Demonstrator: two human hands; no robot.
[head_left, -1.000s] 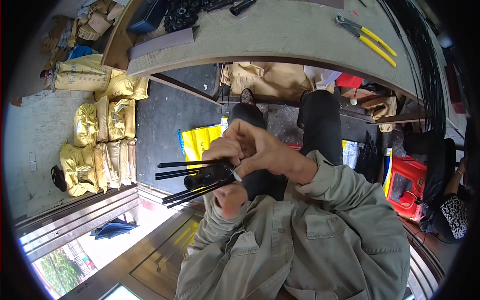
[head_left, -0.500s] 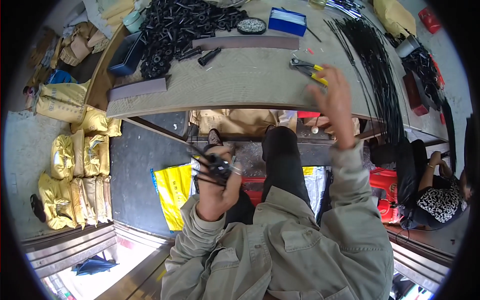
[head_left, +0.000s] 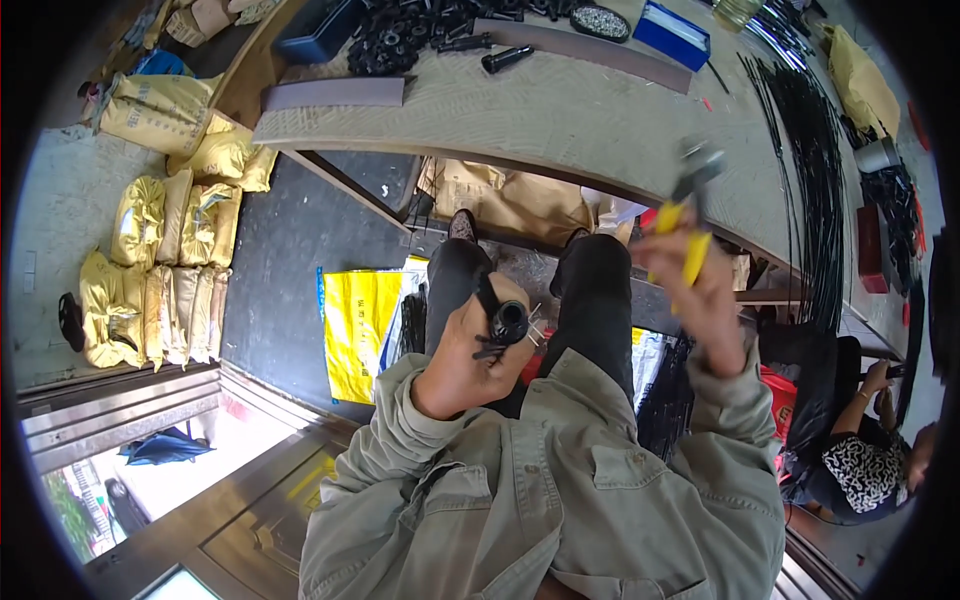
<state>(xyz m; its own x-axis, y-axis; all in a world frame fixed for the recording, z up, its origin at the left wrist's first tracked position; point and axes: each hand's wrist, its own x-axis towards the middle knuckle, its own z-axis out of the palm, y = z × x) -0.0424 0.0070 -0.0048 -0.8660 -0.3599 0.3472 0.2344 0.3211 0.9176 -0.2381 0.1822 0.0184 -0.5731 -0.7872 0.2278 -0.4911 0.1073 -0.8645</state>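
My left hand point(head_left: 458, 362) is closed round a black tubular part point(head_left: 509, 321), its round end turned up. Thin metal wires or pins point(head_left: 535, 325) stick out beside the part, with black strips near my fingers. In my right hand point(head_left: 712, 305) are end-cutting pincers point(head_left: 692, 246) with yellow handles, raised off the bench's front edge. Their grey head is smeared by motion and points away from me. The pincers and the black part are apart.
On the bench point(head_left: 560, 110) lie a pile of black parts point(head_left: 385, 40), a loose black part point(head_left: 507, 59), a blue box point(head_left: 672, 38), a dish of small metal pieces point(head_left: 600, 22) and long black strips point(head_left: 815, 190). A person point(head_left: 868, 450) sits at the right.
My right hand has taken the pincers off the bench and lifted them toward me. My left hand has turned the black part end-up. The whole view has shifted.
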